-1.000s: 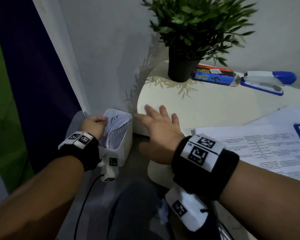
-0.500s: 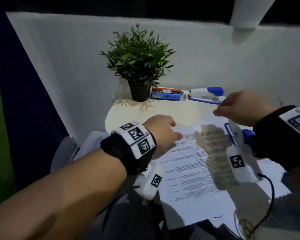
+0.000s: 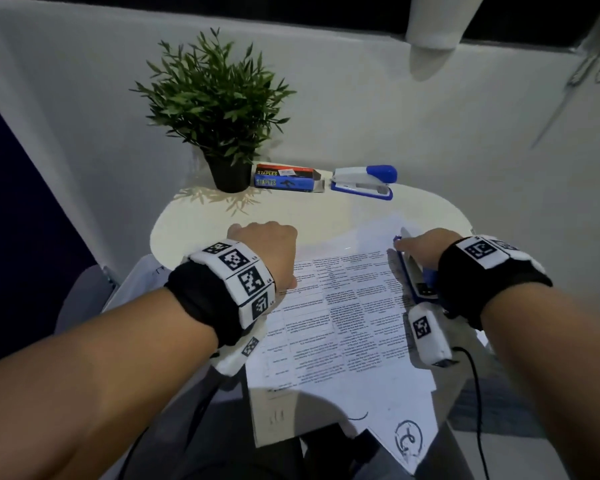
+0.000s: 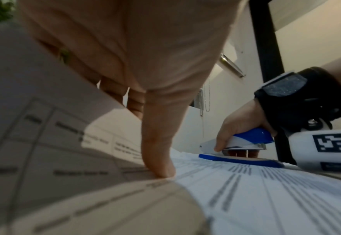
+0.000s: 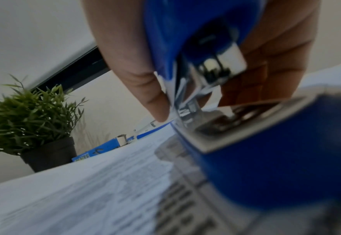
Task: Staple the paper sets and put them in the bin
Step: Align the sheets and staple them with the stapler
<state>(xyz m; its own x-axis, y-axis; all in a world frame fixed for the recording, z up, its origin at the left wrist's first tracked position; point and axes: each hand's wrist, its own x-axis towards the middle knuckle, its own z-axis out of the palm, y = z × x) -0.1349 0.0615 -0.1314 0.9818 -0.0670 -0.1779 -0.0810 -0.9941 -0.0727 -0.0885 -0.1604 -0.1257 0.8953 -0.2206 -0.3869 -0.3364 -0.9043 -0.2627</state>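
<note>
dim room, wrist views blurry, edges warped

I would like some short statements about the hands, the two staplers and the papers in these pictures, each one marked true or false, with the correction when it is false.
1. The right hand grips a blue and white stapler that sits on the printed papers. True.
2. The left hand holds the second stapler. False: that stapler lies untouched at the back of the table; the left hand lifts a sheet of the papers, its thumb pressing on the stack.
3. The staples box lies between the potted plant and the second stapler. True.
4. The potted plant stands on the papers. False: it stands on the bare table, behind them.
</note>
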